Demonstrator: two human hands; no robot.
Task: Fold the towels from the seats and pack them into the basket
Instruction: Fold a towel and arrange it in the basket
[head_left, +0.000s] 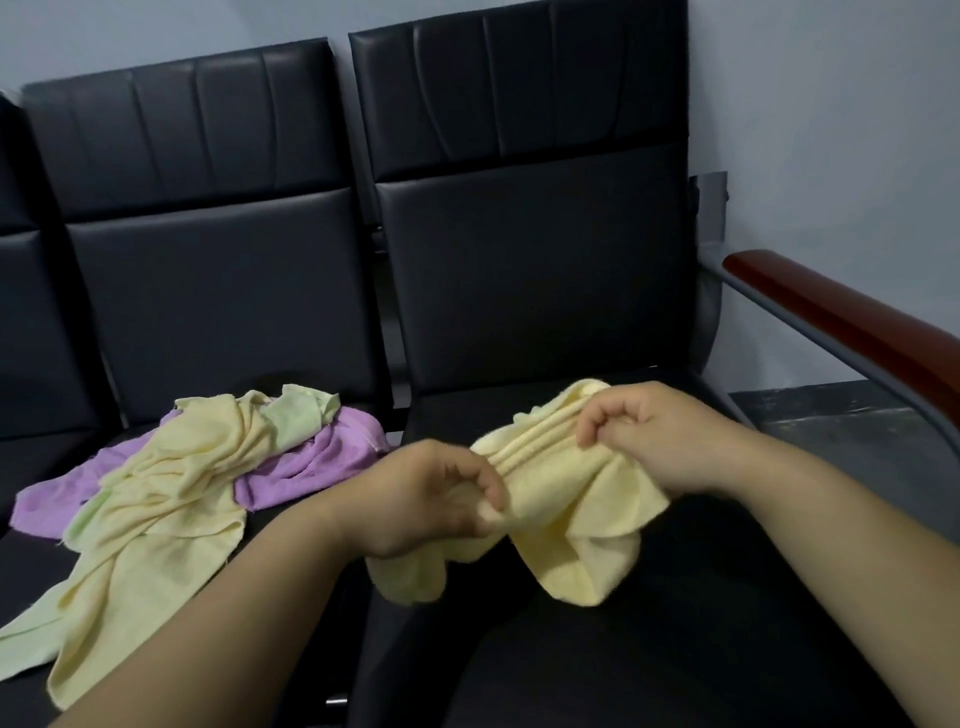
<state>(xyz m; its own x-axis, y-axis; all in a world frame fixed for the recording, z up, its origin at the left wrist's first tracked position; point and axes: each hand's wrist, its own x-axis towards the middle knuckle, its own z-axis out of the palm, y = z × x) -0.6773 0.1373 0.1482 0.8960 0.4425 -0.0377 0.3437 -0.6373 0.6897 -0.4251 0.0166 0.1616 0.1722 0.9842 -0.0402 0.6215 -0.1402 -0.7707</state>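
A bunched pale yellow towel (566, 499) hangs between both hands above the right black seat (623, 649). My left hand (431, 499) pinches its left end, and my right hand (654, 436) grips the gathered upper edge. On the left seat (31, 571) lies a loose heap: another pale yellow towel (171, 493) draped over a purple towel (311, 462), with a light green towel (296, 415) poking out at the top. No basket is in view.
Black padded backrests (519, 208) stand behind both seats. A dark red wooden armrest (852, 322) on a grey metal frame borders the right seat. A grey wall is behind, and dark floor (857, 431) shows at the right.
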